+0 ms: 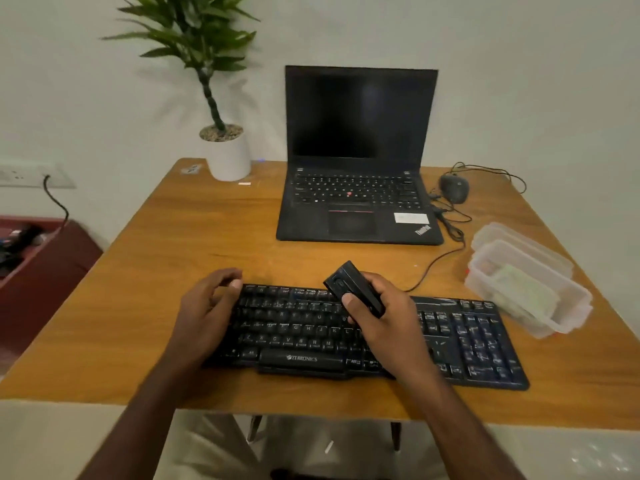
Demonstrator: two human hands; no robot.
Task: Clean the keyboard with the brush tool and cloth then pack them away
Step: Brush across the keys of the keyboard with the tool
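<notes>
Two bare forearms enter from about 6 o'clock, one on each side, with no sleeve, watch, ring or band showing on either. The left hand [204,313] and right hand [384,317] are ungloved, their fingers [348,301] bare with short nails. Pale trousers show below at 6 o'clock.

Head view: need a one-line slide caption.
Right hand grips the black brush tool over the keyboard; left hand hovers loosely curled at its left end.
</notes>
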